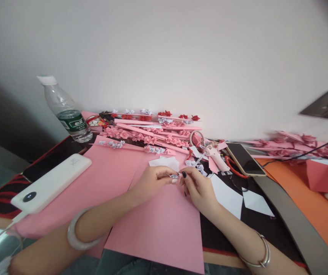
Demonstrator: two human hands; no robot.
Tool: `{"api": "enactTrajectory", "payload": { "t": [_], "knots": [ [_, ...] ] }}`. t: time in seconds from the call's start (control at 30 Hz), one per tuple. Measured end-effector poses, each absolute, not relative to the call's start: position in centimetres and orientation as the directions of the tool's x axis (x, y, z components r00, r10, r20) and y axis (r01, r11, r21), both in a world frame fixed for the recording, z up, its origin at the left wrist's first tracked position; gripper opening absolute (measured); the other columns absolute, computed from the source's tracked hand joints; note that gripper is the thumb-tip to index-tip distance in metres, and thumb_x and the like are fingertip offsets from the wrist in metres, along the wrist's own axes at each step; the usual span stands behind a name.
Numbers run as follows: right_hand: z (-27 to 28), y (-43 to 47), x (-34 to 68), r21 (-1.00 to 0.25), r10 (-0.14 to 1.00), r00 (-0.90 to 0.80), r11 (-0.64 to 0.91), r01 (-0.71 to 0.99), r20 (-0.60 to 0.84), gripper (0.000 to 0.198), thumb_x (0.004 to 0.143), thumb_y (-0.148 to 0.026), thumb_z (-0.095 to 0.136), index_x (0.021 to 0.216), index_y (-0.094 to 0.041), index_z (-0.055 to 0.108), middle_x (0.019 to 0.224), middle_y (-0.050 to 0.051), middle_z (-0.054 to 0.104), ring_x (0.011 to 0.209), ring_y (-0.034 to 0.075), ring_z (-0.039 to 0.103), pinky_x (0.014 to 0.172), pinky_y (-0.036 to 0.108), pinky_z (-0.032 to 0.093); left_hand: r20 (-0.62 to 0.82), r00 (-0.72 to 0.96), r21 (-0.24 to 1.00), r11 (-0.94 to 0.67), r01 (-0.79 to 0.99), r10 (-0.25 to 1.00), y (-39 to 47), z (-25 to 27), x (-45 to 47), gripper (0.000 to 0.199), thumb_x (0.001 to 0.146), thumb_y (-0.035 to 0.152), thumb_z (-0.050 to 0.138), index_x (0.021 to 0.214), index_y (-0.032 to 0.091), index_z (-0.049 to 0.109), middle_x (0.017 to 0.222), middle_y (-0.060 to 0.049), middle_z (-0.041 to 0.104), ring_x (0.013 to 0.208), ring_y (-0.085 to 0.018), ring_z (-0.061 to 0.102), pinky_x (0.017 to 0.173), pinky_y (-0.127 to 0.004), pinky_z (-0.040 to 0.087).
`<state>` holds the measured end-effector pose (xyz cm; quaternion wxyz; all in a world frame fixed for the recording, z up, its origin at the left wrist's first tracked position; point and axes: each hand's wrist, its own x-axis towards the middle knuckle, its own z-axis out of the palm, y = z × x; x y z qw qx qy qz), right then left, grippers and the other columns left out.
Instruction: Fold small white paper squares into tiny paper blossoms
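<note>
My left hand (159,178) pinches a small white paper flower (174,177) between thumb and fingers, over a pink paper sheet (158,225). Close beside it my right hand (196,187) has its fingers closed, thumb and fingertips meeting at the flower's right side. What the right fingertips grip, if anything, is too small to make out. Just behind the hands lie some white paper pieces (165,162) and several white paper flowers (199,167). A pink and white glue gun (217,156) rests behind my right hand.
Pink rolled-paper stems (141,131) with pink, red and white flowers pile along the wall. A water bottle (68,114) and white power bank (52,183) stand left. At right are a phone (246,159), white sheets (228,194), a grey strip (290,214) and orange paper (309,202).
</note>
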<state>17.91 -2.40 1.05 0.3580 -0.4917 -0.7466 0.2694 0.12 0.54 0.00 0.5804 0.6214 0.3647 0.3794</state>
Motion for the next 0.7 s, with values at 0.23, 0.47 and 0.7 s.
{"api": "enactTrajectory", "payload": {
  "t": [0.23, 0.47, 0.7],
  "knots": [
    [1.4, -2.7, 18.3, -0.762, 0.921, -0.182, 0.387, 0.519, 0.344, 0.016, 0.091, -0.022, 0.034, 0.101, -0.021, 0.047, 0.062, -0.002, 0.055, 0.043, 0.009, 0.048, 0.045, 0.021, 0.039, -0.028, 0.429, 0.998, 0.052, -0.044, 0.903, 0.7, 0.3, 0.2, 0.025, 0.071, 0.019, 0.066, 0.095, 0.014, 0.066, 0.1, -0.009, 0.068, 0.096, -0.022, 0.062, 0.089, -0.035, 0.047],
    [2.6, -2.5, 19.5, -0.799, 0.824, 0.066, 0.521, 0.299, 0.562, 0.018, 0.091, -0.028, 0.035, 0.097, -0.02, 0.051, 0.057, -0.002, 0.052, 0.038, 0.008, 0.042, 0.038, 0.021, 0.03, -0.033, 0.309, 0.996, 0.058, -0.071, 0.95, 1.4, 0.1, -0.2, 0.028, 0.066, 0.019, 0.07, 0.093, 0.015, 0.062, 0.092, -0.006, 0.068, 0.089, -0.02, 0.064, 0.081, -0.034, 0.05],
    [5.1, -0.7, 21.8, -0.95, 0.951, -0.067, 0.306, 0.055, 0.303, 0.026, 0.088, -0.04, 0.031, 0.081, -0.021, 0.046, 0.043, -0.006, 0.044, 0.027, 0.008, 0.029, 0.033, 0.021, 0.025, -0.045, 0.275, 0.995, 0.066, -0.068, 0.96, 1.7, 0.4, -0.4, 0.023, 0.064, 0.02, 0.07, 0.085, 0.014, 0.061, 0.089, -0.006, 0.069, 0.087, -0.021, 0.065, 0.08, -0.034, 0.05]
  ]
}}
